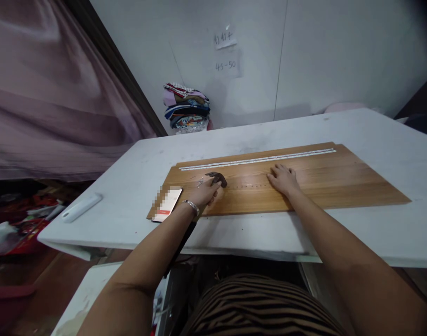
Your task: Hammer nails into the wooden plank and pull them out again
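Observation:
My left hand (205,193) is wrapped round a hammer, whose dark head (217,178) is just above or on the wooden board (339,186); I cannot tell which. The black handle runs back beneath my left forearm. My right hand (284,179) lies on the board with its fingers spread, holding nothing that I can see. Between my hands a row of small nails (248,186) runs along the board. A little heap of loose nails (200,182) sits beside the hammer head. Along the far side of the board lie white measuring strips (259,159) with markings.
A phone (168,203) with a lit screen rests at the board's left end. The white table (115,186) carries a pale, long object (82,207) on its left. Folded cloths (187,106) are stacked against the wall. A pink curtain (59,93) hangs at the left.

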A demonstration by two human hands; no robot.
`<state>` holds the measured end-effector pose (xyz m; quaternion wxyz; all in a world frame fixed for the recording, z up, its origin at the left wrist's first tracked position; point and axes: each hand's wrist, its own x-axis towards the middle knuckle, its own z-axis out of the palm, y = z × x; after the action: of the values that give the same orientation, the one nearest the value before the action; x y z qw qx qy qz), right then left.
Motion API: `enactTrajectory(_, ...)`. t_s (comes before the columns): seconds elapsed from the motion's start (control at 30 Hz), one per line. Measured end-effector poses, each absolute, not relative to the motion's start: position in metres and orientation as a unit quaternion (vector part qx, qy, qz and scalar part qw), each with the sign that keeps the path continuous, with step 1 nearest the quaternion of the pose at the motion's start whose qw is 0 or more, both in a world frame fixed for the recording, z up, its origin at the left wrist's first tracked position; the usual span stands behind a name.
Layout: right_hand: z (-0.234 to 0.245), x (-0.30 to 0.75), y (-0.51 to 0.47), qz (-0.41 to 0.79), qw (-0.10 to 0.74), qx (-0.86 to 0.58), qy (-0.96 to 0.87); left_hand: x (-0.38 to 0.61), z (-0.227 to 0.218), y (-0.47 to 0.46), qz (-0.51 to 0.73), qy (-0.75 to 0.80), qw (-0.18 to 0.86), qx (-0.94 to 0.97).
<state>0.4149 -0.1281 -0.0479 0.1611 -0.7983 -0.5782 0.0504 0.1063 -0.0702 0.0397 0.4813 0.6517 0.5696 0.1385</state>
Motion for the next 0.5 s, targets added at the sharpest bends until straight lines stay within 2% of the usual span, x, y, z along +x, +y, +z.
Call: enactTrajectory(0.5, -0.0488, 0.4146, -0.1285, 0.048, 0.163, -0.798, -0.578, 0.1002, 0.0468, -0.0654, 0.157, 0.567, 0.489, 0.643)
